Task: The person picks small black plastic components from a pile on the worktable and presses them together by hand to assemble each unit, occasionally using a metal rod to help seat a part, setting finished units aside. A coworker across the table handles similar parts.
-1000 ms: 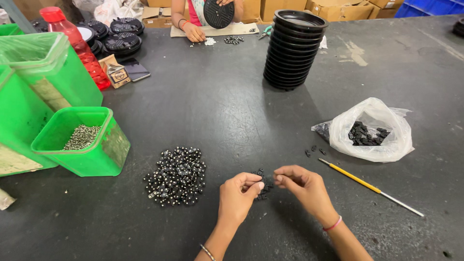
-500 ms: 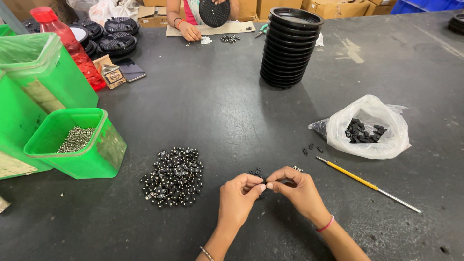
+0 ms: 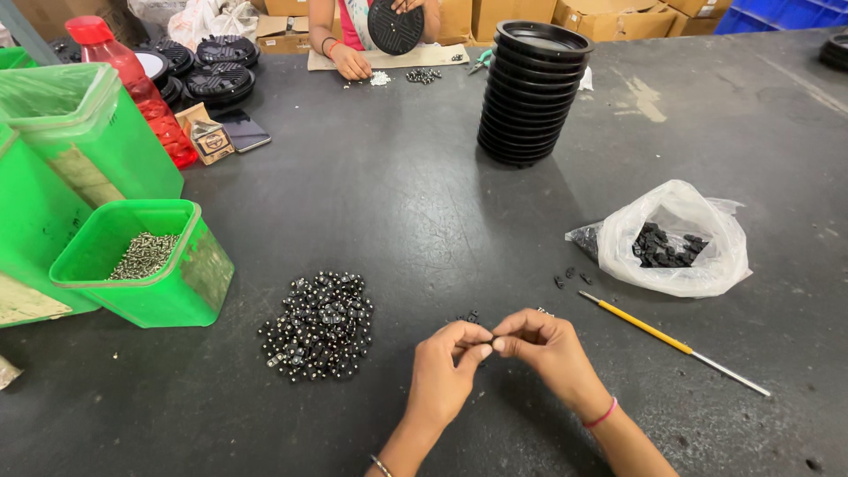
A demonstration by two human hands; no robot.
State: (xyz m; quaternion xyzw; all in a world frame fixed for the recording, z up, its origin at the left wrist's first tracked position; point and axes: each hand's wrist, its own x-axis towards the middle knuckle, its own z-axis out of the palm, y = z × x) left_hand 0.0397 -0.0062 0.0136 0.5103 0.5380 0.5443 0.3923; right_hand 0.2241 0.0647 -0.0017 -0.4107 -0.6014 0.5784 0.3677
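Observation:
My left hand and my right hand meet fingertip to fingertip low in the middle of the dark table. Together they pinch a small black part, mostly hidden by the fingers. A few loose black parts lie just beyond my hands. Left of my hands sits a pile of small black-and-silver pieces. To the right lies a yellow-handled thin tool.
A clear plastic bag of black parts lies at right, with a few loose bits beside it. A green bin of silver screws stands at left. A stack of black round trays stands behind. Another person's hand works at the far edge.
My hands have stayed together on the small part, fingers shifting slightly. The view has drifted a little; nothing on the table has moved.

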